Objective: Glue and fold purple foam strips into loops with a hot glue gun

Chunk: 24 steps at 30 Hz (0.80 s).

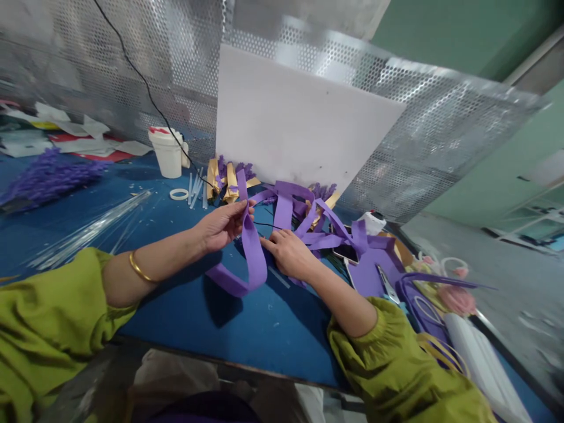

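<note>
My left hand point(227, 226) pinches a wide purple ribbon strip point(253, 258) between thumb and fingers. The strip stands up a little above the pinch and hangs below it in a loose loop over the blue table. To its right, my right hand point(288, 252) is low over the table, palm down, fingers bent and thumb pointing left. What lies under those fingers is hidden. A thin dark line, like a cord, runs up to them. More purple strips point(284, 205) lie tangled just behind. A translucent stick point(279, 277) lies below my right hand.
Small lavender bunches in tan paper point(231, 182) stand behind my left hand. Further left are a tape ring point(178, 194), translucent sticks point(196, 188), a white cup point(167, 153) and a purple bunch point(48, 176). Right are a cutter point(388, 285) and a purple basket point(414, 299). A white board point(299, 117) leans behind.
</note>
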Available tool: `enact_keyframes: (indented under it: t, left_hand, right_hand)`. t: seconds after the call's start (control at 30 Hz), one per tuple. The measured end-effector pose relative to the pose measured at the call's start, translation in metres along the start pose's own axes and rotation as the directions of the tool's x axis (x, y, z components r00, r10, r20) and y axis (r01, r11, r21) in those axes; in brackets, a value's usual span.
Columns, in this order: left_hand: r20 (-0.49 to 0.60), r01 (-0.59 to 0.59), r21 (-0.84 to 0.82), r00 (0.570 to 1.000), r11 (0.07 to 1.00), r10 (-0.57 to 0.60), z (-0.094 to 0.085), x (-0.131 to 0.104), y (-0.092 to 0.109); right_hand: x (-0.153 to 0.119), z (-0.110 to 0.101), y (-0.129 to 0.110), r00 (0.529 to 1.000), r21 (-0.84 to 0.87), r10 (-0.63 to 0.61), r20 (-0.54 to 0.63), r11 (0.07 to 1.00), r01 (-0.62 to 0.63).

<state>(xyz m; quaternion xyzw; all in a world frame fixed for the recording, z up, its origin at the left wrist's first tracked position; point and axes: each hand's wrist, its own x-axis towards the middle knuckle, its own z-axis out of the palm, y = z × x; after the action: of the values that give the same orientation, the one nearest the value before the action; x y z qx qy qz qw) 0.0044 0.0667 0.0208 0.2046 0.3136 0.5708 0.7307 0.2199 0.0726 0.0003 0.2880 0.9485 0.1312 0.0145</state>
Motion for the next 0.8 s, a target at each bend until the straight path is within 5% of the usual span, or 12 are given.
enact_keyframes:
  t: [0.17, 0.3, 0.43, 0.57, 0.67, 0.8]
  left_hand:
    - [0.014, -0.033, -0.011, 0.999, 0.999, 0.033, -0.001, 0.000, 0.001]
    - [-0.029, -0.050, -0.018, 0.998, 0.999, 0.049, 0.001, -0.001, 0.003]
    - [-0.056, -0.072, -0.023, 0.996, 0.997, 0.070, 0.001, 0.001, 0.003]
    - [-0.067, -0.060, -0.001, 0.996, 0.998, 0.060, 0.001, -0.001, -0.003]
    - [-0.032, -0.042, 0.009, 0.999, 0.999, 0.043, 0.002, -0.005, -0.010]
    - [-0.010, -0.028, -0.003, 1.000, 1.000, 0.028, 0.003, -0.008, -0.017]
  right_hand:
    - [-0.001, -0.002, 0.003, 0.983, 0.113, 0.163, -0.083, 0.982, -0.153]
    - [-0.002, 0.004, 0.015, 0.904, 0.427, 0.359, -0.231, 0.872, -0.237]
    - [0.001, 0.005, 0.017, 0.766, 0.872, 0.625, -0.154, 0.450, -0.192]
    - [0.005, -0.011, -0.001, 0.662, 0.994, 0.742, -0.104, 0.053, 0.097]
    - [0.006, -0.022, -0.019, 0.668, 0.981, 0.742, -0.053, -0.086, 0.173]
    - [0.008, -0.023, -0.035, 0.644, 0.983, 0.765, 0.015, -0.129, 0.130]
